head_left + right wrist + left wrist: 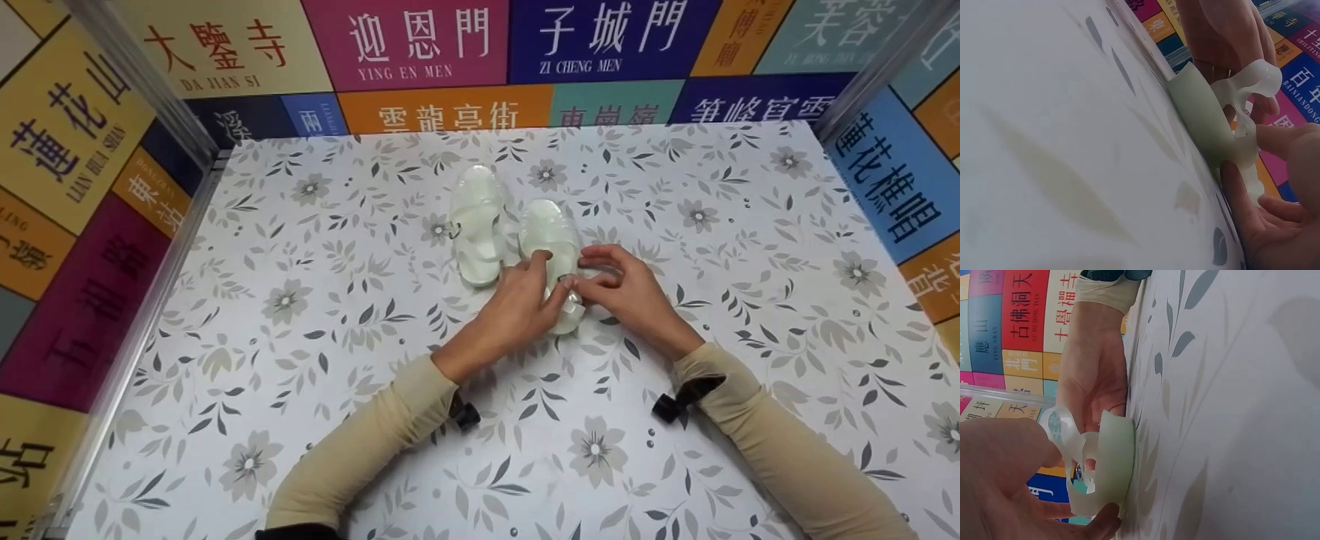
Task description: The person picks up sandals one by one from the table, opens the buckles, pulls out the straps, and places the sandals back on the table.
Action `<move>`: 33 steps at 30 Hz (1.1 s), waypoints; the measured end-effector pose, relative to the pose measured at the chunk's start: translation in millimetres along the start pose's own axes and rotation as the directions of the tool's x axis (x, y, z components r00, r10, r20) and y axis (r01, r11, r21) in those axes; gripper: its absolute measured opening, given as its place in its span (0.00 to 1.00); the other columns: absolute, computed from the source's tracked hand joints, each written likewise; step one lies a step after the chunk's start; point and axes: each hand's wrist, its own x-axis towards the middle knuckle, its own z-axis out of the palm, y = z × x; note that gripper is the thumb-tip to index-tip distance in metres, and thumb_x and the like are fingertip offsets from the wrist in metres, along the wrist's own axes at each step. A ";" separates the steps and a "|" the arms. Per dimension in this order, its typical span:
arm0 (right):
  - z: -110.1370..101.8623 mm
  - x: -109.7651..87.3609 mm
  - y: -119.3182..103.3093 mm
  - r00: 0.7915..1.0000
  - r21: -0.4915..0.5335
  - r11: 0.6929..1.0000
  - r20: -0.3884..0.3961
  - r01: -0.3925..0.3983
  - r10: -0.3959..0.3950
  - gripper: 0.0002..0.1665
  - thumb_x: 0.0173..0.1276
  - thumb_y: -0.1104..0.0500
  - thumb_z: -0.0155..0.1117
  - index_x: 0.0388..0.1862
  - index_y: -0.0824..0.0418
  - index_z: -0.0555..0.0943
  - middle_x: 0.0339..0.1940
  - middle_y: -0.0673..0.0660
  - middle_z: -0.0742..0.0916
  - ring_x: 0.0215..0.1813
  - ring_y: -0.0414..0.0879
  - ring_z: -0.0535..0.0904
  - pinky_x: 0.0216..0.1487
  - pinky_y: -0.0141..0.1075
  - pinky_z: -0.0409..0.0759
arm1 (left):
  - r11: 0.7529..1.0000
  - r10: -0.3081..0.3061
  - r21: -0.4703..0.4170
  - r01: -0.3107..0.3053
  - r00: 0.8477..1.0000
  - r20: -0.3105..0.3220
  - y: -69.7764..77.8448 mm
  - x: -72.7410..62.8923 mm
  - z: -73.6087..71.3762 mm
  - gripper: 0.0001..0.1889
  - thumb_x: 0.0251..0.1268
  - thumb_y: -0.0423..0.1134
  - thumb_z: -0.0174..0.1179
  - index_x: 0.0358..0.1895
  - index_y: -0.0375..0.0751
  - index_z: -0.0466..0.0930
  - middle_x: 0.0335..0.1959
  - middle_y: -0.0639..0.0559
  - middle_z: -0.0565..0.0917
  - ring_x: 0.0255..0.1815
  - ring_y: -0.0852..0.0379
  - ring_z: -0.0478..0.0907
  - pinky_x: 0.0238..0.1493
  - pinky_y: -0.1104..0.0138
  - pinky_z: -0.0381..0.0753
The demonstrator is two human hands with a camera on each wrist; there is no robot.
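Observation:
Two pale green, pearly sandals lie side by side on the table, toes pointing away from me. The left sandal [480,268] has a small metal buckle on its outer side, and no hand touches it. Both hands work at the right sandal [545,217], around its ankle strap. My left hand [523,301] reaches over its left side, thumb and fingers pinching it near the buckle. From the other side my right hand [636,294] holds the strap area between thumb and fingers. In the left wrist view the sandal's heel [1114,455] shows side-on, with the loose strap [1061,427] arching up.
The table [360,450] has a white covering printed with grey flowers and leaves. Panels [420,45] with coloured blocks and lettering stand along its back and both sides. Each sleeved wrist wears a small black camera [465,414].

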 end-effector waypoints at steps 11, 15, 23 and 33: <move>5.7 3.2 -7.3 0.988 -0.067 0.991 -0.093 0.119 -0.125 0.34 0.74 0.48 0.77 0.72 0.60 0.78 0.70 0.59 0.86 0.56 0.47 0.88 0.53 0.29 0.87 | 0.995 0.052 -0.080 -0.056 0.997 -0.054 -7.9 11.6 3.2 0.21 0.88 0.42 0.52 0.73 0.35 0.72 0.60 0.36 0.88 0.61 0.37 0.87 0.64 0.49 0.85; 5.1 14.6 -9.7 0.977 -0.058 0.985 -0.126 0.165 -0.171 0.30 0.76 0.52 0.75 0.71 0.62 0.79 0.70 0.60 0.86 0.56 0.45 0.86 0.55 0.27 0.86 | 0.996 0.025 -0.082 -0.033 0.995 -0.096 -6.7 23.7 6.0 0.22 0.88 0.43 0.50 0.75 0.37 0.71 0.58 0.36 0.88 0.63 0.36 0.84 0.69 0.49 0.81; 3.1 46.1 -10.0 0.954 -0.091 0.976 -0.208 0.199 -0.214 0.22 0.80 0.56 0.68 0.68 0.61 0.82 0.68 0.60 0.87 0.55 0.45 0.84 0.55 0.26 0.83 | 0.989 -0.101 -0.124 0.081 0.980 -0.170 3.9 59.2 22.8 0.29 0.89 0.59 0.40 0.74 0.41 0.73 0.63 0.43 0.82 0.67 0.37 0.76 0.73 0.50 0.73; 1.7 68.7 -10.5 0.966 -0.151 0.979 -0.199 0.136 -0.165 0.23 0.84 0.55 0.63 0.70 0.66 0.80 0.67 0.65 0.87 0.54 0.44 0.82 0.52 0.25 0.78 | 0.971 -0.153 -0.209 0.118 0.976 -0.155 -13.4 85.4 35.1 0.31 0.89 0.59 0.40 0.73 0.39 0.75 0.68 0.42 0.83 0.73 0.41 0.76 0.78 0.52 0.68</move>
